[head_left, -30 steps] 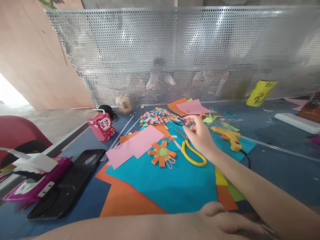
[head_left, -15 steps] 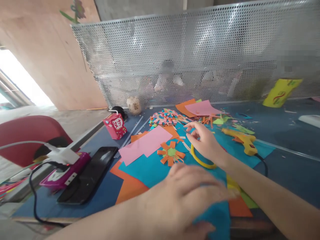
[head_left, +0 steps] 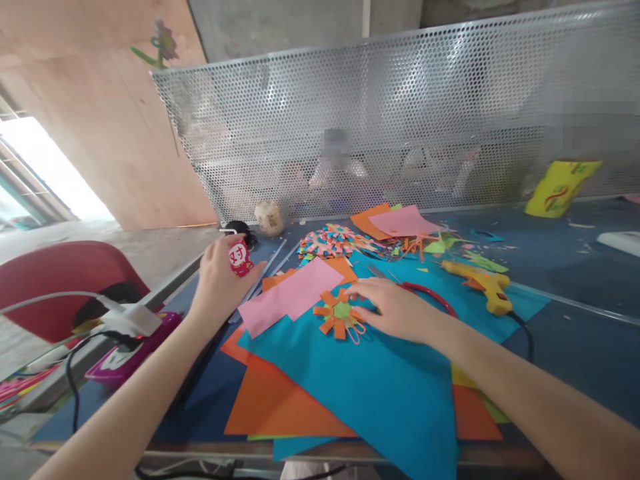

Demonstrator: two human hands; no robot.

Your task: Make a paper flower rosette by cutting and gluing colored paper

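My left hand (head_left: 220,273) is wrapped round a small red drink carton (head_left: 240,259) with a white bent straw, at the left of the table. My right hand (head_left: 390,307) has its finger and thumb closed on the right edge of an orange paper flower (head_left: 341,312) with a green centre. Thin pink loops (head_left: 356,333) show by the flower's lower right edge. The flower lies on a blue sheet (head_left: 390,380). Just beyond my right hand lie scissors with a red handle (head_left: 434,293), their blades pointing away to the left.
Pink sheets (head_left: 295,293), orange sheets (head_left: 280,400) and a heap of fringed paper pieces (head_left: 330,241) cover the middle. A yellow glue gun (head_left: 480,283) with a cord lies right. A purple power bank (head_left: 127,357) stands left, and a perforated metal screen (head_left: 320,120) closes the back.
My left hand has moved from the front centre to the drink carton at the left. My right hand has drawn back to the flower. The yellow loop beside it no longer shows; a red handle does.
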